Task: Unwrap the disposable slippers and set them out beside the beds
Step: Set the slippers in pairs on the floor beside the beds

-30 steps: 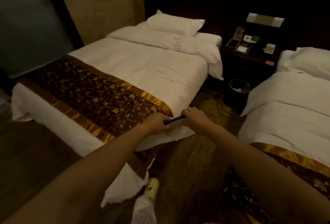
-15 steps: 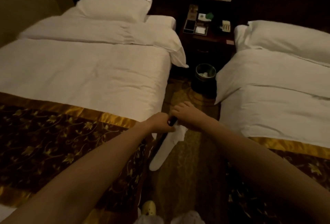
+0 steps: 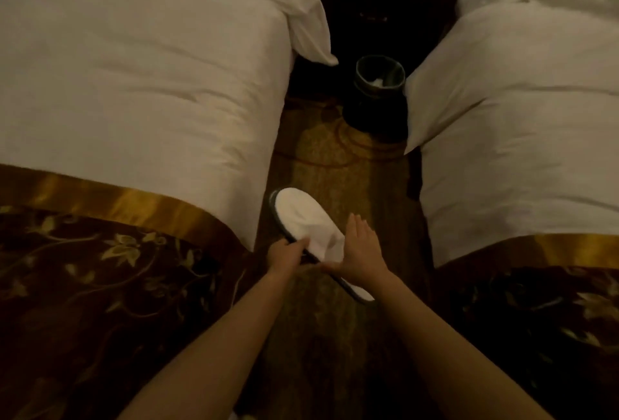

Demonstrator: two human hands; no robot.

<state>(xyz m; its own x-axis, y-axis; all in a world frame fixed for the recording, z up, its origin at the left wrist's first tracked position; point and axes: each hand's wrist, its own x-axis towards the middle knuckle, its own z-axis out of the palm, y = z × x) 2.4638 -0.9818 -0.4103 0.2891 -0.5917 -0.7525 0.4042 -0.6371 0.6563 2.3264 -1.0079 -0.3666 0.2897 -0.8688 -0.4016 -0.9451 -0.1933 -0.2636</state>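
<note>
The left hand [image 3: 287,254] pinches the dark sole edge of a white disposable slipper [image 3: 310,225] at its near side. The right hand [image 3: 358,252] is spread flat, fingers extended, palm resting against the slipper's upper near the foot opening. The slipper lies in the aisle over the patterned carpet [image 3: 335,158], toe pointing away, just beside the left bed [image 3: 134,84]; whether it touches the floor cannot be determined. A dark floral bed runner [image 3: 100,269] with a gold border crosses that bed. The right bed [image 3: 519,118] flanks the aisle. A waste bin [image 3: 380,84] stands at the far end between the beds.
</note>
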